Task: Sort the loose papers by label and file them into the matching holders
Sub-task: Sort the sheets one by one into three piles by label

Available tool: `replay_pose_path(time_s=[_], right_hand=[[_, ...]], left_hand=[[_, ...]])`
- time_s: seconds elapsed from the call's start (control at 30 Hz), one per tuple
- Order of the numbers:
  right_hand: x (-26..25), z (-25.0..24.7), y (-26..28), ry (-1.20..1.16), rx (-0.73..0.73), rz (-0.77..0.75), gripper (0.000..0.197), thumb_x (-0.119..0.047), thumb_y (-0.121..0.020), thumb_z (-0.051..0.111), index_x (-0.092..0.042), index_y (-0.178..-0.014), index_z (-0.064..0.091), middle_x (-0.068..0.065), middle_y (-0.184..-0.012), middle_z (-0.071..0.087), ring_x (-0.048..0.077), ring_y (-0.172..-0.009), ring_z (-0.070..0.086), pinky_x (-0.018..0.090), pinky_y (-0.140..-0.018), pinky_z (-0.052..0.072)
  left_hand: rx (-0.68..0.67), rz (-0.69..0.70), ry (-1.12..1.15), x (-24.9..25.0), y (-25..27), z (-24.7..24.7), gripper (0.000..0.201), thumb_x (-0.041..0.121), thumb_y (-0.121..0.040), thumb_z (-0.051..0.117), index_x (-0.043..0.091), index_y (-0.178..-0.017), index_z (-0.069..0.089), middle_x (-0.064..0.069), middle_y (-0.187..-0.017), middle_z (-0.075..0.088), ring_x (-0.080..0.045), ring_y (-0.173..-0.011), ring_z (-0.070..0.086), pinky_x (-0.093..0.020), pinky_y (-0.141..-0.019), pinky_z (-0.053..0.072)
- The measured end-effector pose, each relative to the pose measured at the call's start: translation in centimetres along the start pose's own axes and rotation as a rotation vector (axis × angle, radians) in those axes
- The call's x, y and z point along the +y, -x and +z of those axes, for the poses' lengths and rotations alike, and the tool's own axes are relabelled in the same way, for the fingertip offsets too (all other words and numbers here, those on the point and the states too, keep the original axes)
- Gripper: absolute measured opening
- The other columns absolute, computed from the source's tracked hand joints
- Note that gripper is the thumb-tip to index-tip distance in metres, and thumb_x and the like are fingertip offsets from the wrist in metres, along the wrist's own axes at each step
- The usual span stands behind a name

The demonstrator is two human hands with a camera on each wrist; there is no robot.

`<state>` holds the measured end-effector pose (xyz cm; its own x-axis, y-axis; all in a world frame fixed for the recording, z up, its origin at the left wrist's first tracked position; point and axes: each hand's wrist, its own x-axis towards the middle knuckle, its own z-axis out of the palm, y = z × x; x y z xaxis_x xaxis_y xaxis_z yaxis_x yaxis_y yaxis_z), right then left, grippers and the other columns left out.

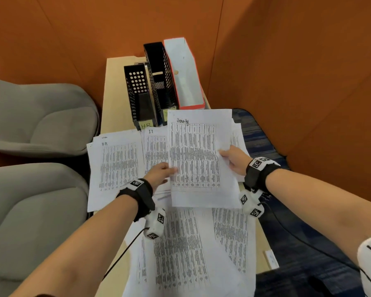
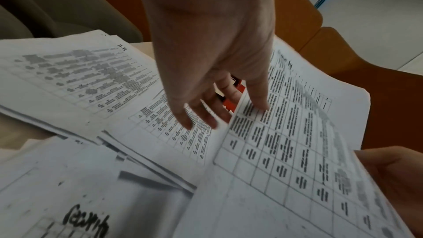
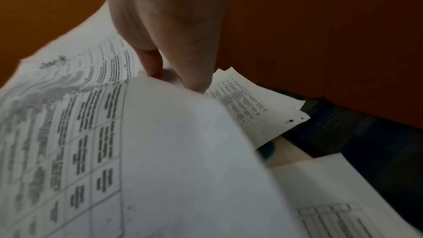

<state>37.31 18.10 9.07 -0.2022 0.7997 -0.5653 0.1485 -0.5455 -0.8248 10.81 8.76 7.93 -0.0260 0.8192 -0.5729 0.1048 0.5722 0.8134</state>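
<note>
A printed sheet headed "Security" (image 1: 198,159) is held up over the table by both hands. My left hand (image 1: 162,172) takes its left edge, thumb on top (image 2: 259,97) and fingers (image 2: 196,113) underneath. My right hand (image 1: 232,158) pinches the right edge between thumb and forefinger (image 3: 194,79). Below lie an "HR" pile (image 1: 116,166) at the left, an "IT" pile (image 1: 155,146) beside it, and more sheets (image 1: 237,138) at the right. Behind stand a black holder tagged HR (image 1: 138,99), a taller black mesh holder (image 1: 162,80) and a red and white holder (image 1: 186,78).
Unsorted printed sheets (image 1: 191,249) cover the near end of the narrow wooden table (image 1: 114,86). Two grey armchairs (image 1: 41,125) crowd its left side. Orange partition walls (image 1: 298,71) close off the back and right, with dark blue carpet (image 1: 263,142) below.
</note>
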Motion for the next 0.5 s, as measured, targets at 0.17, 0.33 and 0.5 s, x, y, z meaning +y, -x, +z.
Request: replay_pose_path(time_s=[0.17,0.33,0.5], right_hand=[[0.2,-0.6,1.7,-0.032,-0.18,0.204,0.012,-0.019,-0.093,0.06,-0.018,-0.105,0.06,0.003,-0.103,0.066,0.022,-0.091,0.061,0.034,-0.084,0.05],[1.7,0.6,2.5,0.106,-0.279,0.366,0.008,-0.015,-0.094,0.058,-0.017,-0.102,0.057,0.0,-0.095,0.063,0.011,-0.059,0.06,0.021,-0.054,0.052],[1.8,-0.5,0.7,0.128,0.194,0.242,0.011,-0.012,-0.101,0.042,-0.013,-0.11,0.048,0.002,-0.082,0.055,0.017,-0.061,0.059,0.014,-0.034,0.04]], left_hand=[[0.32,0.092,0.041,2.1,-0.1,-0.4,0.041,0.02,-0.098,0.049,0.009,-0.135,0.037,-0.011,-0.126,0.047,-0.024,-0.099,0.051,-0.037,-0.088,0.045],[0.375,0.083,0.135,3.1,0.1,0.7,0.046,0.015,-0.1,0.045,0.011,-0.143,0.029,-0.004,-0.122,0.037,-0.017,-0.101,0.043,-0.031,-0.088,0.033],[0.189,-0.194,0.131,-0.2,1.3,-0.8,0.008,0.014,-0.098,0.047,0.011,-0.101,0.053,-0.008,-0.094,0.054,-0.017,-0.075,0.052,-0.032,-0.073,0.047]])
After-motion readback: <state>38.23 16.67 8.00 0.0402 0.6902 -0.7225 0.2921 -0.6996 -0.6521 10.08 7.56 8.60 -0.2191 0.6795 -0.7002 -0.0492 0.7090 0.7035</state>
